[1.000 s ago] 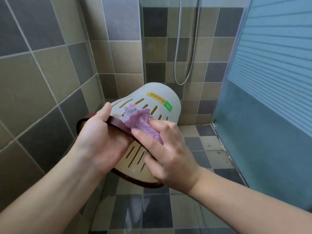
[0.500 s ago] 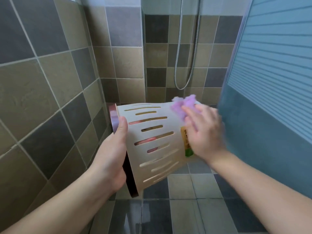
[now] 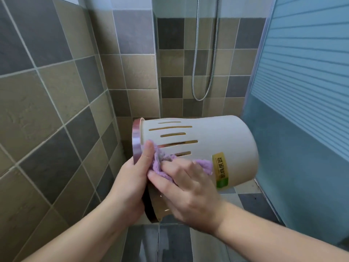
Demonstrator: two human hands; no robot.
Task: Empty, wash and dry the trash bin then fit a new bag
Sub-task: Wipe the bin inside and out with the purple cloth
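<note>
Trash bin point(image 3: 217, 146) held sideways above the shower floor — left hand point(image 3: 130, 184) gripping its rim, right hand point(image 3: 187, 193) pressing a purple cloth point(image 3: 160, 163) to the slotted wall — drying step; next, likely rotate to unwiped areas.

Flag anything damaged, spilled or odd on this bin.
Nothing stands out. The bin lies sideways, held at its rim by the left hand, while the right hand presses a purple cloth on its slotted wall.
</note>
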